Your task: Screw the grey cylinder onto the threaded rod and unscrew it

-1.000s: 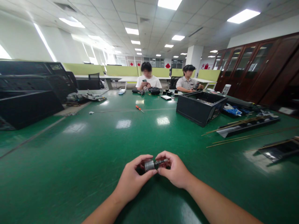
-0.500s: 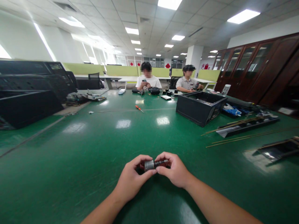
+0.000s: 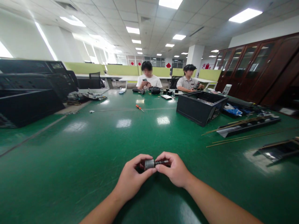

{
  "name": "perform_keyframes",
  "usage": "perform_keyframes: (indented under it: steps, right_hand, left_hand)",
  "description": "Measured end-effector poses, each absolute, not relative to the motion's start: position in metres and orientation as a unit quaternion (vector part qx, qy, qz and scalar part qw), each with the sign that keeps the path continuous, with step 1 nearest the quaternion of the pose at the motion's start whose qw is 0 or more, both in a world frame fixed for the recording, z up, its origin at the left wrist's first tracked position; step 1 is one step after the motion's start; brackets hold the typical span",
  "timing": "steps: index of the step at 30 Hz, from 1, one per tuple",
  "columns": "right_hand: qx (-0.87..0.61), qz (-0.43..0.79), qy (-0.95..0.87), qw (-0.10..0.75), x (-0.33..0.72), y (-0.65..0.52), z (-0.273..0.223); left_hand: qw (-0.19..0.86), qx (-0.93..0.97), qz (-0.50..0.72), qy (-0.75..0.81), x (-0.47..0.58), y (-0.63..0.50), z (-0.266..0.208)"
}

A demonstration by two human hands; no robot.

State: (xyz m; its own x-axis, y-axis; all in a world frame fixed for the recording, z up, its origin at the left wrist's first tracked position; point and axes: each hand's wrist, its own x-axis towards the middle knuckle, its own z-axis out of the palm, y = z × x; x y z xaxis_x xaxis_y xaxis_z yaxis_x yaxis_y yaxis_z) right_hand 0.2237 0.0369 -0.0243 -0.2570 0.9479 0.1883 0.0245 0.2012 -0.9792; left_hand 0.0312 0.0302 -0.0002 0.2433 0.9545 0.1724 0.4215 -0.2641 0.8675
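A grey metal cylinder with a thin, dark, ridged shaft (image 3: 161, 162), like a small motor (image 3: 149, 164), is held just above the green table. My left hand (image 3: 133, 174) is closed around the cylinder, thumb in front and fingers behind it. From the other side, my right hand (image 3: 175, 169) curls round the shaft, its thumb and forefinger tips close to where the shaft meets the cylinder. The shaft points to the right, nearly level. Part of the left end of the cylinder is hidden by my left fingers.
An orange-handled screwdriver (image 3: 139, 108) lies mid-table. A black computer case (image 3: 198, 109) stands right, with thin brass-coloured rods (image 3: 233, 141) and a dark metal channel (image 3: 247, 127) nearby. Black cases (image 3: 30, 105) stand left. Two people (image 3: 149, 81) sit across the green table (image 3: 93, 158).
My hands keep the same hold on the motor in almost the same place. The camera view has shifted very slightly.
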Motion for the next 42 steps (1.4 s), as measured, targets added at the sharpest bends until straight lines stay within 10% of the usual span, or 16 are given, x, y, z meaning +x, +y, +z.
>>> perform_keyframes:
  steps: [42]
  right_hand:
    - [-0.394, 0.475, -0.625, 0.479, 0.225, 0.0351, -0.0202]
  left_hand:
    - [0.344, 0.696, 0.384, 0.5, 0.032, 0.0288, -0.0023]
